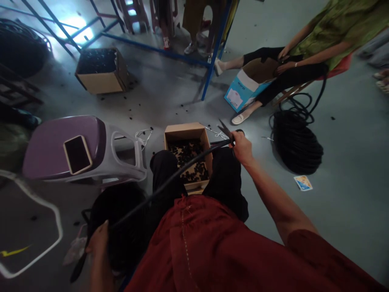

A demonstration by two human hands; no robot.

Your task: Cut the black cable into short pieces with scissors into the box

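In the head view, a long black cord [170, 177] stretches across my lap between my two hands. At the lower left, my left hand [99, 239] is closed around it, and a black end sticks out below the fist. My right hand [242, 147] grips dark scissors [226, 130], whose blades are apart and point up and left. The cord reaches to the scissors beside my right fingers; whether my right hand also pinches it I cannot tell. Between my knees stands an open cardboard box [185, 129] with many small black pieces [194, 172] inside.
On my left stands a purple-topped stool [48, 150] with a phone [77, 155] on it. A coil of black cord [298, 142] lies right. Ahead are a filled carton [100, 83], a blue metal frame [209, 77] and a seated person [322, 52] with a blue-white box [243, 91].
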